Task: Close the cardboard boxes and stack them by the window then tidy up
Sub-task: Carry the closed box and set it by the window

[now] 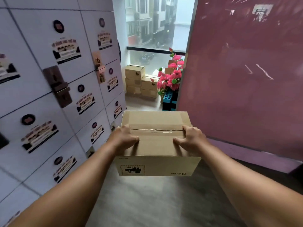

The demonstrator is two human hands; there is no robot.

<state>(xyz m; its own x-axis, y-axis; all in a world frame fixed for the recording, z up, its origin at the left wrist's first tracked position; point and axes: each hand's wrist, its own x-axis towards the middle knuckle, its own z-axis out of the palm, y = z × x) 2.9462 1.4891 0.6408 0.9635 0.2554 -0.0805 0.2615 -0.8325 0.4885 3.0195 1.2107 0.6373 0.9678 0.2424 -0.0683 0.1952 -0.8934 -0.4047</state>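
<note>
Cardboard box, flaps shut, is held up above the floor by the left hand and right hand, fingers curled over its sides, facing stacked boxes by the window.

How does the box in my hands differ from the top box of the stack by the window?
The carried box is gripped at both sides by the left hand and right hand; the top stack box rests on other boxes. The carried box shows its flaps meeting along a centre seam; the stack box's top is too far off to read. Both are plain brown cardboard with dark printed marks.
</note>
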